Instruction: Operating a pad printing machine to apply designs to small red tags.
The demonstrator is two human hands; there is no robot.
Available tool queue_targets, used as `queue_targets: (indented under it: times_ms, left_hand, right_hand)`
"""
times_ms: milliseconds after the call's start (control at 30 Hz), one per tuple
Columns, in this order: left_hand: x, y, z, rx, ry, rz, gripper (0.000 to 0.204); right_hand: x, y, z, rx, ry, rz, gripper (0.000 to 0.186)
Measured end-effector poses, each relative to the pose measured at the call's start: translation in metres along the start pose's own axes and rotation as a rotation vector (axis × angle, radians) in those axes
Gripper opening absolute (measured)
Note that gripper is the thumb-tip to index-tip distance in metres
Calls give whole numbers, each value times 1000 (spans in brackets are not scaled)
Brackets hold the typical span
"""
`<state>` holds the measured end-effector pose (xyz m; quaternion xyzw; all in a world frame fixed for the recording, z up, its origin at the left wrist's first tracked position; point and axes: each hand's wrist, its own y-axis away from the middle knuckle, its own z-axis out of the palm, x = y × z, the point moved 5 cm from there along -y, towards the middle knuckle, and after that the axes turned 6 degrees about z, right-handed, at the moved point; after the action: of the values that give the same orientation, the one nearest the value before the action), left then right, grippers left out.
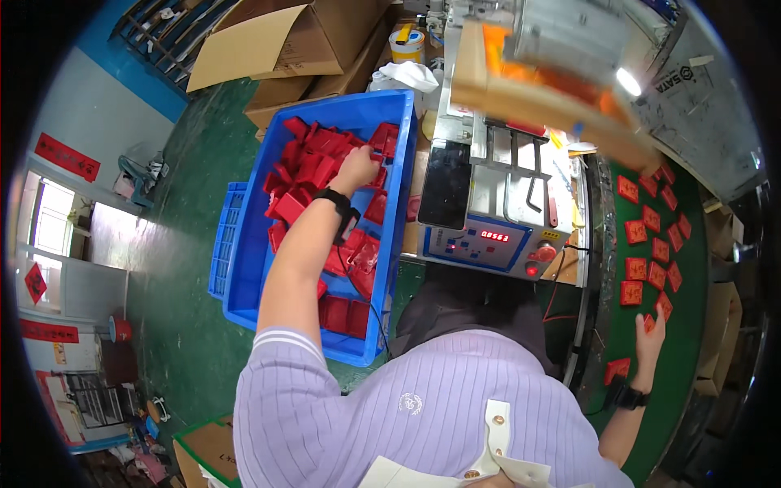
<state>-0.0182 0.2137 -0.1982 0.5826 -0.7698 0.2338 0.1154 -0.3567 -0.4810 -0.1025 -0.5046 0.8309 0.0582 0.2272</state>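
Reaching into the blue crate [408, 163] on my left, my left hand [356, 169] has its fingers curled at the edge of a small red box [377, 157]. Loose red boxes [313, 163] lie heaped around it, some standing on edge. At the far right, my right hand [649, 337] pinches a small red box with gold print [649, 323] just over the green conveyor belt [675, 390]. Several similar printed red boxes [634, 232] lie spread along that belt, one of them close to my right wrist.
A printing machine [492, 244] with a lit red display stands between crate and belt, a black phone [445, 183] on its left side. Above it is a blurred wooden frame [545, 98] with orange ink. Cardboard boxes [325, 41] stand behind the crate; a cable hangs from my left wrist.
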Motion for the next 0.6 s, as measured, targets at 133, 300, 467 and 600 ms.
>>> queue_targets:
  times_ms: [133, 300, 467, 600]
  left_hand:
    - [0, 6, 30, -269, -320, -401, 51]
    - [-2, 23, 35, -235, -352, -283, 48]
    - [12, 43, 26, -314, -309, -220, 55]
    - [29, 57, -1, -251, -113, -239, 48]
  right_hand:
    - [-89, -28, -10, -2, -41, -135, 54]
    - [-147, -59, -3, -48, -93, -283, 52]
    - [-203, -84, 1, -19, -118, -377, 50]
    - [-235, -111, 14, -113, -248, -438, 49]
